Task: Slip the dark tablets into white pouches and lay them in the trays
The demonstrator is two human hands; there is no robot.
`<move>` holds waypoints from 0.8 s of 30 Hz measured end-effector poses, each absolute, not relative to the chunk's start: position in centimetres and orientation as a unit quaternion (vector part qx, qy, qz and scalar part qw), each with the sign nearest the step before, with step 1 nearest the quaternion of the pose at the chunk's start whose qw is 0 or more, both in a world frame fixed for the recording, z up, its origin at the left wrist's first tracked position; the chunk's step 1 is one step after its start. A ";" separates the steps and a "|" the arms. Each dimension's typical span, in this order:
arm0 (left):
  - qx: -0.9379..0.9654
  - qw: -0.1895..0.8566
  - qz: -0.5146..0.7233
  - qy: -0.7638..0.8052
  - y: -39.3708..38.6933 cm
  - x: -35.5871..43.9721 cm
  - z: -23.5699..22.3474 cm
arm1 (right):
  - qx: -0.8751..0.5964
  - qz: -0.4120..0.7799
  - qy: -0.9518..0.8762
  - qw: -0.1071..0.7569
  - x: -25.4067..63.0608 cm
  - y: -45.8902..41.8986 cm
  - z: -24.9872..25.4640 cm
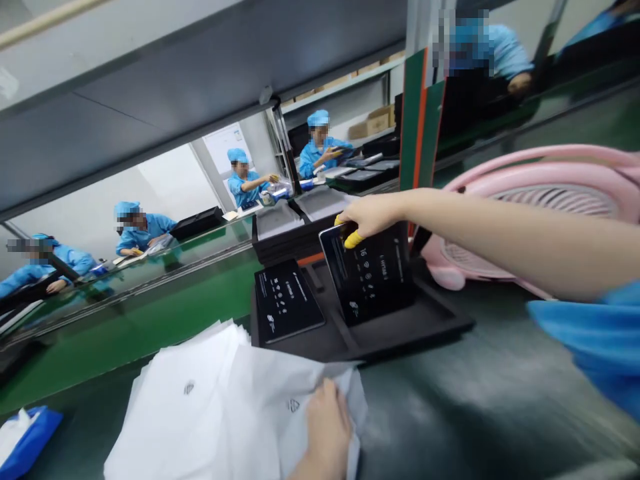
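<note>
On the green conveyor bench [125, 333], beside the black foam tray [425, 327], the right hand [367, 217] is pinching a tilted black printed panel [373, 277] upright for lifting, the left hand [327, 427] pressing flat the white paper sleeves [210, 407].

1. A bright blue short sleeve [595, 340] is worn on the right arm.
2. Yellow finger cots [353, 240] are seen on the right hand [373, 215].
3. The left hand [327, 427] is left bare.
</note>
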State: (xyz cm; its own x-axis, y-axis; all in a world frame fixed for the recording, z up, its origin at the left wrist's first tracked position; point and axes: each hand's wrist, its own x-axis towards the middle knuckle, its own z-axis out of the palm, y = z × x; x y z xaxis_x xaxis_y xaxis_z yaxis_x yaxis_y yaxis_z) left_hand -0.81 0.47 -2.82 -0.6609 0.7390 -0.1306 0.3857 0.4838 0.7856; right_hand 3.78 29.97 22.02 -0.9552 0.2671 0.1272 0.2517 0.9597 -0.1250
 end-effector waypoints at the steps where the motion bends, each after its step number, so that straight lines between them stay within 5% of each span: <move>1: 0.335 0.217 0.379 0.835 0.2 -0.9 -2.5 | -0.137 0.057 -0.986 0.077 5.2 28.4 22.3; 6: 0.347 0.170 0.396 0.833 -1.1 -0.5 -1.7 | -0.201 0.074 -0.959 0.185 13.1 22.6 22.1; 13: 0.400 0.176 0.299 0.848 -0.7 1.3 -2.4 | -0.310 0.273 -0.714 0.565 22.1 16.9 15.5; 24: 0.319 0.156 0.412 0.839 -1.2 -0.5 -2.6 | -0.338 0.370 -0.681 0.533 22.4 10.6 5.2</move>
State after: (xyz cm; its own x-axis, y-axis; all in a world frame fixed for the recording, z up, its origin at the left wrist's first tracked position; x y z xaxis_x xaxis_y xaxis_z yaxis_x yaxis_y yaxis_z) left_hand -0.53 -1.22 -2.55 -0.7481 0.6636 0.0022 0.4071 0.4563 0.7912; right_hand 22.45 10.64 5.21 -0.2020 0.8554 0.4769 0.0664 0.4978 -0.8648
